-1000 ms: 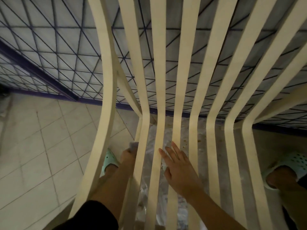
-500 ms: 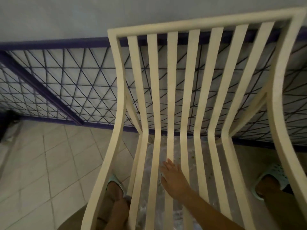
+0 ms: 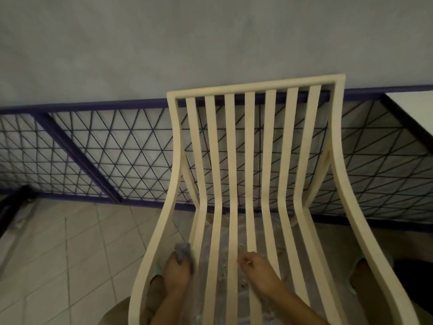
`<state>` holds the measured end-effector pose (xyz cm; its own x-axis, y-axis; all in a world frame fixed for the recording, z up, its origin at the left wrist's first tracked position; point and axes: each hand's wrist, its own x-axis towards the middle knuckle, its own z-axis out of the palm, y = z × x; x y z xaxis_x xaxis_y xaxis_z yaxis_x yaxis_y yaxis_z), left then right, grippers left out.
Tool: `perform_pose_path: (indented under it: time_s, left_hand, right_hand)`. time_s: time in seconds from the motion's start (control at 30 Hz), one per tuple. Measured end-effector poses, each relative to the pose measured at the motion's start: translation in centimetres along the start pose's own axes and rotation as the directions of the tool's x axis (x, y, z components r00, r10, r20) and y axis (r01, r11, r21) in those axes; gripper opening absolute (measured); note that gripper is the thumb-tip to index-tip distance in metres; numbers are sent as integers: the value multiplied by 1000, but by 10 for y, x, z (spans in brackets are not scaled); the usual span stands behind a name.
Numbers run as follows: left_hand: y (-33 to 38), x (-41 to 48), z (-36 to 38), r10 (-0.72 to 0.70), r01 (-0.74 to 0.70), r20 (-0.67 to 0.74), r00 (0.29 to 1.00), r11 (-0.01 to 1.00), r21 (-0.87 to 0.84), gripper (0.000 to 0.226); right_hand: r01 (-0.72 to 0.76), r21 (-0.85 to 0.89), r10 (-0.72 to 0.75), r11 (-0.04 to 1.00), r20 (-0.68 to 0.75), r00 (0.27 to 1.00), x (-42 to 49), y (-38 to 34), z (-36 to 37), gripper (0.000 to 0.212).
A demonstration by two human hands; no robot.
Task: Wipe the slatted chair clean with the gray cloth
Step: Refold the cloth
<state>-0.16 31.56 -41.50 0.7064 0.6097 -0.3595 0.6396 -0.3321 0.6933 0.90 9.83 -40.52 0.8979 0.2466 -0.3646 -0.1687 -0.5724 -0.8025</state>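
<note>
At the near edge of the floor, two bare forearms are seen reaching forward over the seat of a cream slatted chair. The left hand is placed between the chair's left side rail and the first seat slat, and a bunched gray cloth is held in its grip — the fingers are curled around the cloth, which is pressed against the inner side of the leftmost slat. The right hand is laid on the seat slats near the middle, its grip spread, with the fingers stretched forward and relaxed over a slat and nothing held. Below the seat, a sheet of crumpled clear plastic is spread on the floor and can be seen through the gaps. A pale green perforated clog is partly visible under the left rail, and a second one beside the right rail. The tiled floor extends to the left of the chair. Farther off, the chair's back slats are seen rising to a top rail, and behind them a dark-framed mesh railing runs along a gray wall. At the far right, the corner of a white table is partly shown.
</note>
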Motion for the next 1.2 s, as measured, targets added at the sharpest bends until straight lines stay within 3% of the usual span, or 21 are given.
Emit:
perform_pose_path:
  time_s: [0.1,0.17,0.23,0.33,0.43,0.57,0.7,0.83,1.0,1.1,1.2]
  left_hand:
    - [27,-19,3,27,-22,31,999,989,-145,26]
    - [34,-34,8,55,-24,127,990,973,-231,18]
    - [38,-51,16,60,13,259,964,962,-272,24]
    - [51,-69,29,-68,196,424,903,944,-266,30]
    - [56,-81,30,-66,198,495,867,955,-219,30]
    - [64,-97,18,168,-8,506,846,953,-303,23]
    - [64,-93,10,336,-144,414,846,892,-428,21]
    - [63,-86,6,408,-245,366,836,876,-415,14]
    - [67,-97,8,511,-374,265,818,822,-430,21]
    - [71,-106,12,528,-339,362,768,815,-469,30]
    - [76,-101,15,450,-229,465,762,860,-457,27]
  right_hand:
    - [-10,118,11,993,-6,1000,-12,-13,-3,21]
    - [22,186,-17,982,-25,1000,-18,-23,-4,16]
    - [51,248,-44,967,-34,998,-23,-31,-6,12]
    - [80,349,-75,934,-27,997,-34,-39,-12,15]
    - [116,328,-96,937,-77,992,-44,-43,-22,9]
    - [152,303,-99,941,-185,978,-42,-37,-43,5]
    - [147,481,-38,864,-230,973,-43,-38,-66,19]
    - [101,664,29,741,-182,983,-48,-44,-81,23]
    - [90,737,31,670,-149,988,-53,-51,-82,28]
    - [67,772,10,632,-94,996,-55,-55,-79,26]
    - [55,744,-27,665,-49,998,-53,-53,-81,24]
